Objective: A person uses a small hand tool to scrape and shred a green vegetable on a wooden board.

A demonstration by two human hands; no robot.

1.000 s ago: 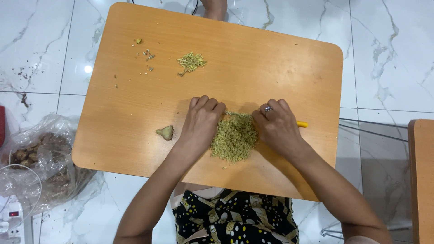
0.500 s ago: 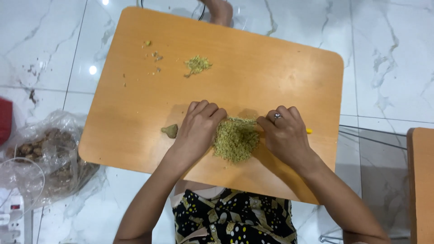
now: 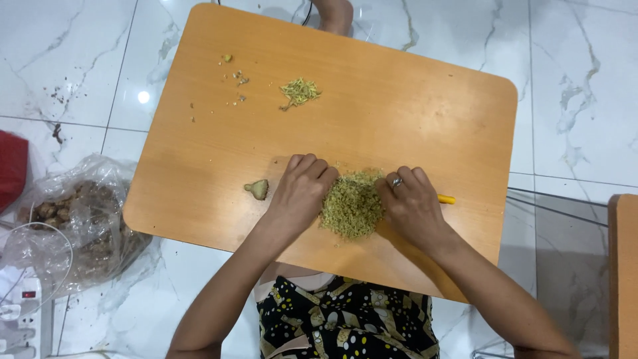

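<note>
Two hands of mine cup the pile of minced ginger: my left hand presses its curled fingers against the pile at 9 o'clock, my right hand at 3 o'clock, over a yellow handle. Most ginger looks chopped already. One ginger piece waits beside my left hand. Farther, at 11 o'clock on the wooden table, lies a small heap of shreds.
</note>
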